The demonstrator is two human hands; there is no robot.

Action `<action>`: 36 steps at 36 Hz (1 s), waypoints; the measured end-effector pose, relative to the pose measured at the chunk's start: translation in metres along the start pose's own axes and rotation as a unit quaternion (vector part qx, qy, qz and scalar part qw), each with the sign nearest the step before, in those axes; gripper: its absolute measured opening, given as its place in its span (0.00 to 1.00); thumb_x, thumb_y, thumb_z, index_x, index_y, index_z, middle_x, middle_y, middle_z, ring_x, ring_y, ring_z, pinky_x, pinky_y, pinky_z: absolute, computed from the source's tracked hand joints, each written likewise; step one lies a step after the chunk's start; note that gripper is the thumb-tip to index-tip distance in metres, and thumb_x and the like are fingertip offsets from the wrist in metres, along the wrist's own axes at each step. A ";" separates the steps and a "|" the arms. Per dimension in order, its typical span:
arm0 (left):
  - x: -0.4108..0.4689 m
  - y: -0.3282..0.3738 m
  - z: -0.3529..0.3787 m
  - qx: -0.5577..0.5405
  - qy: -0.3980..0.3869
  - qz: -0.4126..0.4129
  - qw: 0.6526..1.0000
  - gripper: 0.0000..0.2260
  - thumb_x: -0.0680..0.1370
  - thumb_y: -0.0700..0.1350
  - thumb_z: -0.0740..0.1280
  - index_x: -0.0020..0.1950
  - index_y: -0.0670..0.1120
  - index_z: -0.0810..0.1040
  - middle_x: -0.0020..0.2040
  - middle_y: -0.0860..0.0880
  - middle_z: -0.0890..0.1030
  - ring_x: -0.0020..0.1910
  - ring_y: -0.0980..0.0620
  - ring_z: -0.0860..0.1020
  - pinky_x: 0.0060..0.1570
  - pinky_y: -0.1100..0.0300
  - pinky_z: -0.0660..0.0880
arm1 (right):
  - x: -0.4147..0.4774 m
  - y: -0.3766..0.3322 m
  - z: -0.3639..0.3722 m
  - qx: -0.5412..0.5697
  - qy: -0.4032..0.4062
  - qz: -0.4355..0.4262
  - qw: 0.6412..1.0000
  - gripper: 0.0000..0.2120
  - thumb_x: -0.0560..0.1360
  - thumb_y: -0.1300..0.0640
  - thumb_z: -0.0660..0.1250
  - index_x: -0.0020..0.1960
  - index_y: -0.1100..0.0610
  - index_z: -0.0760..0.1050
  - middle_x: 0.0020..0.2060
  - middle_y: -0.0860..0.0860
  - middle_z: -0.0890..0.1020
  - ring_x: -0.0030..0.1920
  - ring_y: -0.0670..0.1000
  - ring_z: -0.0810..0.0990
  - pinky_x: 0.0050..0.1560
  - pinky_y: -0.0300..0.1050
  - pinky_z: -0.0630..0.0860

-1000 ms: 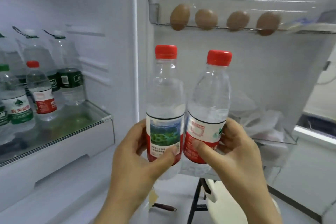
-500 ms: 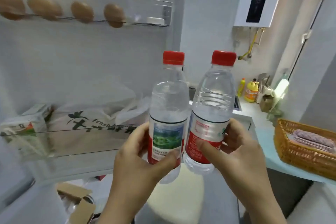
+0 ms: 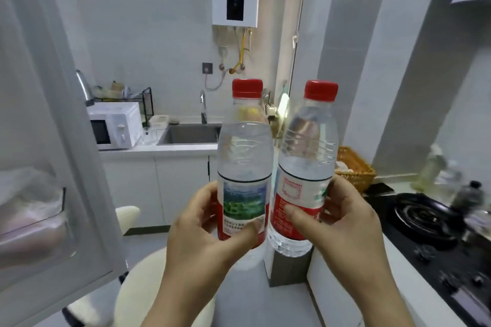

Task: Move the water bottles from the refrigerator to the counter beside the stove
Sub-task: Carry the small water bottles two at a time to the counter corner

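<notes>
Fridge door (image 3: 53, 127) stands open, left of the left hand (image 3: 199, 239). The left hand wraps around the left bottle (image 3: 244, 156) at its label: clear, red cap, landscape picture. Just beside it is the right bottle (image 3: 308, 151), tilted a bit, with a red-white label, gripped by the right hand (image 3: 345, 225). Both bottles are in the air. Stove (image 3: 425, 220) and counter (image 3: 409, 273) lie right of the right hand.

Bright, even, cool-white illumination with soft, faint shadows. The water bottles (image 3: 245, 156) at centre are comparatively sharp, with pale glints on the clear plastic. Blur smears the refrigerator door (image 3: 47, 114) at left and the stove (image 3: 425, 220) at lower right. Wide-angle distortion tilts the walls (image 3: 148, 21) toward the frame edges; fine detail is soft throughout.
</notes>
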State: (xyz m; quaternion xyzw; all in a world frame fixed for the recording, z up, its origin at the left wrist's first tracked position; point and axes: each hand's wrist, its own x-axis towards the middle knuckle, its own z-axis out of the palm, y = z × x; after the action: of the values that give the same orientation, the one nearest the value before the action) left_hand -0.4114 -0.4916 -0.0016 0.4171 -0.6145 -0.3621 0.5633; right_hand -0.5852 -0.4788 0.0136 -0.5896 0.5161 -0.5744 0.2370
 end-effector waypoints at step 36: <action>0.076 -0.013 0.207 -0.177 -0.411 0.080 0.891 0.22 0.65 0.32 0.76 0.52 0.53 0.79 0.44 0.57 0.84 0.45 0.58 0.82 0.38 0.72 0.76 | -0.029 0.016 -0.129 -0.197 0.412 0.142 0.878 0.19 0.60 0.53 0.76 0.49 0.41 0.76 0.42 0.34 0.83 0.43 0.37 0.82 0.41 0.42 0.80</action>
State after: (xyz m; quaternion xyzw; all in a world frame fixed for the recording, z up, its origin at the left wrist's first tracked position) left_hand -0.6176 -0.5719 -0.0056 0.0741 -0.7483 -0.5579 0.3513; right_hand -0.7035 -0.4189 0.0166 -0.2544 0.7476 -0.6123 -0.0390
